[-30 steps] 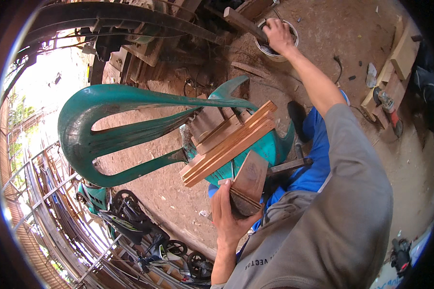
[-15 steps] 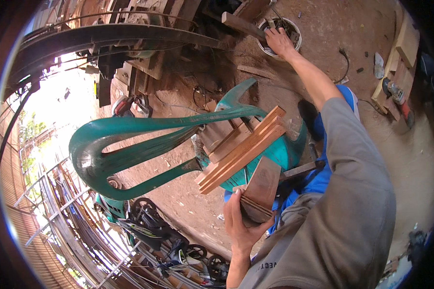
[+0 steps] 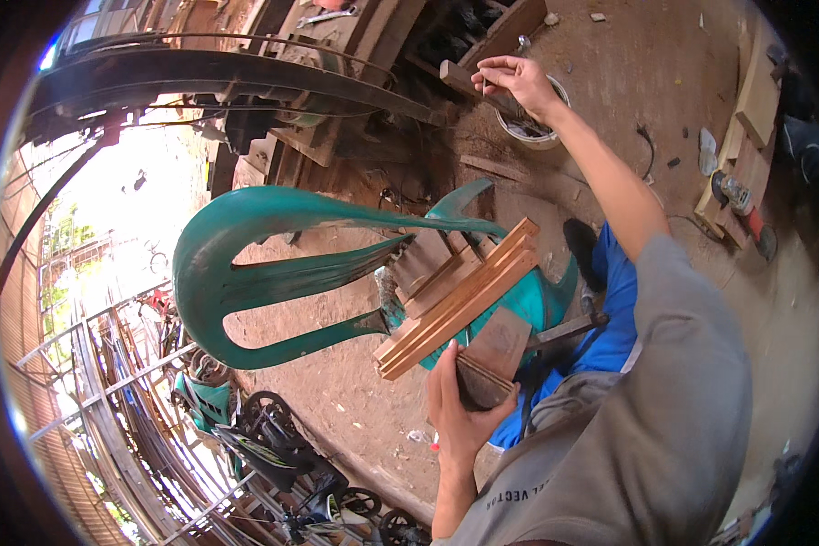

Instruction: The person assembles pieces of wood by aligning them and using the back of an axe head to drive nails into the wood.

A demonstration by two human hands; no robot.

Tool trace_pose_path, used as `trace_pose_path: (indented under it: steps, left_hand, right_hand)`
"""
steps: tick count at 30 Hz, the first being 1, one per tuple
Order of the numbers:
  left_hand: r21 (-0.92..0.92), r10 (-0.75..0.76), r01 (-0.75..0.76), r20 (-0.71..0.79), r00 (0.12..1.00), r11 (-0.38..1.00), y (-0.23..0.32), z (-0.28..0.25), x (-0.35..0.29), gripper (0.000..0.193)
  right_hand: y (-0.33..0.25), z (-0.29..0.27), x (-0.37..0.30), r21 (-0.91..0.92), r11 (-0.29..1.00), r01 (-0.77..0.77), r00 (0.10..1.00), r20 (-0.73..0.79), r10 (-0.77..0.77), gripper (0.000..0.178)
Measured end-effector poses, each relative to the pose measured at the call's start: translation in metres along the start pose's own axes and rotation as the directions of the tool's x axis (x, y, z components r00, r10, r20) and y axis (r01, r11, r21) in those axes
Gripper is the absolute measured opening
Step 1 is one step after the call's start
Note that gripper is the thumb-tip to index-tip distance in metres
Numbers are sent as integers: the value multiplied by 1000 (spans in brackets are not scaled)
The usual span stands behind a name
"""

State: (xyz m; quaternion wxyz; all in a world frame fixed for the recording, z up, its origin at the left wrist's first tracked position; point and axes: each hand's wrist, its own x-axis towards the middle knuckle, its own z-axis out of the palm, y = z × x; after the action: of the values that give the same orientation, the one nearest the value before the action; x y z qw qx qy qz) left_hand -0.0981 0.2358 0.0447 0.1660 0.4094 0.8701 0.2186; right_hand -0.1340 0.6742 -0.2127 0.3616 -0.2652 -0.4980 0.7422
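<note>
1. The left hand (image 3: 464, 414) grasps a stack of thin wooden pieces (image 3: 490, 380), with the fingers along the near-left side and the thumb at the right.
2. That stack sits close to the person's lap, just beside the seat of a green plastic chair (image 3: 200, 259). A flat brown face of wood shows above its layered edges.
3. The right hand (image 3: 519, 86) is stretched far out over a white bucket (image 3: 539, 142), thumb and fingertips drawn together in a pinch. Something small and thin seems to be between them, but from here I cannot tell what it is.
4. The bucket stands on the dirt floor (image 3: 373, 391) with dark contents I can't make out, partly hidden by the hand. A squared wooden bar (image 3: 458, 76) has its end just beside the hand.
5. Long, light wooden strips (image 3: 469, 305) lie side by side, slanting across above the chair's seat. Shorter wooden blocks (image 3: 441, 282) lie against them on the side toward the slotted backrest.
6. The person wears blue trousers (image 3: 617, 309) and a grey top (image 3: 664, 364).
7. Off to the right, an angle grinder (image 3: 744, 209) lies by some boards (image 3: 757, 114).
8. At the lower left, a dark motorbike (image 3: 278, 455) stands near a rack of long, thin sticks (image 3: 123, 400).
</note>
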Motion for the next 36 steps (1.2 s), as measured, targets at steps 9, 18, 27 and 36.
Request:
trace_pose_path:
  steps: [9,18,27,36]
  left_hand:
    - [-1,-19,19,-18,1000,1000,2,-5,-10,105]
    - [-23,35,-37,-93,995,999,-3,12,-12,104]
    - [5,116,-116,-146,983,993,8,22,-7,99]
    - [76,141,-125,-246,959,989,7,36,-14,101]
  right_hand:
    - [-98,34,-137,342,913,-224,955,262,136,42]
    - [-148,60,-254,144,972,-188,916,384,120,19]
    - [-175,94,-340,-68,993,-93,868,484,115,18]
    - [-177,107,-364,-242,970,30,884,460,87,17]
